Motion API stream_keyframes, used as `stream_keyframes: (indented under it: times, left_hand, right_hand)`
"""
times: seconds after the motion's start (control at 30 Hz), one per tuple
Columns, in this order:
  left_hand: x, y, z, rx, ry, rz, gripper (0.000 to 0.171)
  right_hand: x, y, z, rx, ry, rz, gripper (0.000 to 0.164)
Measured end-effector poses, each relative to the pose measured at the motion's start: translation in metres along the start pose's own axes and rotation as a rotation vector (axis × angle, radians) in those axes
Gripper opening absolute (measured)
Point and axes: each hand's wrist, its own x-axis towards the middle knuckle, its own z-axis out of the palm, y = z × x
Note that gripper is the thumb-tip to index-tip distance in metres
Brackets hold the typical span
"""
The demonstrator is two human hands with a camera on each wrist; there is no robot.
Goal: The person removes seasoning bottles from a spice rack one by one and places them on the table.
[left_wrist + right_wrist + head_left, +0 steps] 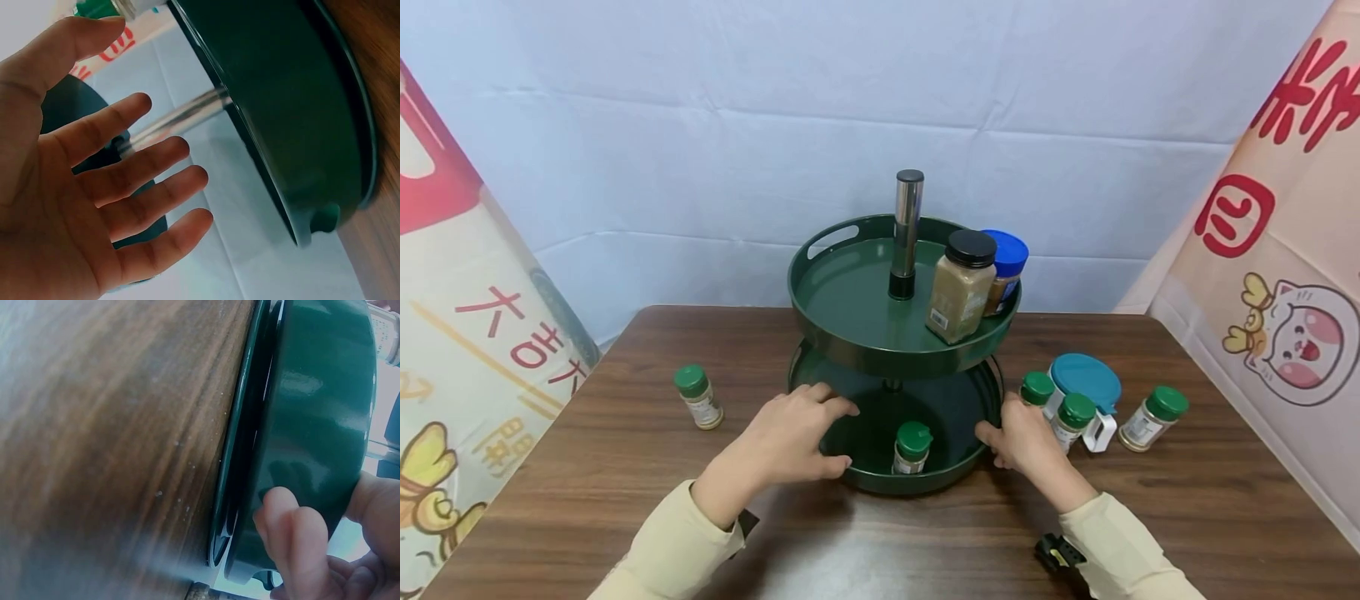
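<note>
A green two-tier tray stand [902, 360] with a metal post stands at the table's centre. My right hand [1024, 433] grips the lower tray's right rim, its fingers [284, 519] against the outer wall and the thumb over the edge. My left hand [793, 433] hovers by the lower tray's left side; its fingers are spread and hold nothing. A green-capped spice jar [912, 448] stands in the front of the lower tray. On the upper tray are a black-lidded jar [959, 292] of tan powder and a blue-lidded jar [1004, 265].
At right on the wooden table [625, 517] are green-capped spice jars, one [1152, 419] at the far right, one [1071, 421] nearer and one [1037, 388] partly behind my right hand. A blue-lidded white-handled container [1084, 382] stands among them. Another spice jar [698, 397] is at left.
</note>
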Motion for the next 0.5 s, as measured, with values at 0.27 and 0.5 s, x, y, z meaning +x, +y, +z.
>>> stream_keyframes:
  times: [0.27,0.5]
  left_hand:
    - [0.01,0.012,0.003,-0.042,-0.002,0.054,0.048]
    - [0.018,0.023,0.001,-0.079,-0.003,0.071,0.05]
  right_hand:
    - [0.0,0.0,0.0,-0.001,0.013,-0.01,0.051]
    - [0.0,0.001,0.0,-0.006,0.012,-0.006,0.053]
